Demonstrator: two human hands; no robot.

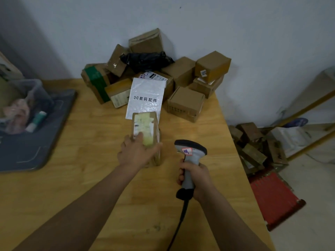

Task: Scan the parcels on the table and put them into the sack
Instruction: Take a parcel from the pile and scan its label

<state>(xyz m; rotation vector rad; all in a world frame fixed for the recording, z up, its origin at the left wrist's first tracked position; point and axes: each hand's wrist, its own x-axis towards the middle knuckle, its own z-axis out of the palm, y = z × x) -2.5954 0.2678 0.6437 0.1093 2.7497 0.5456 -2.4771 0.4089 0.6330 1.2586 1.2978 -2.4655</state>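
Where parcels (183,71) pile, bag (146,91) reads "3C数码配件".

Worktop (72,187): light wood, smooth, faint sheen, grain visible.
Front parcel (145,127): brown cardboard under glossy clear tape, white paper label on top.
White mailer bag (146,95): thin plastic, glossy, crinkled.
Black bag (145,60): shiny plastic film, much wrinkled.
Boxes (212,66): plain brown cardboard, matt, some with paper labels.
Scanner (190,153): smooth grey plastic, black matt head, small paper sticker.
Bin (34,91): clear plastic.
Tray (27,151): grey matt plastic.
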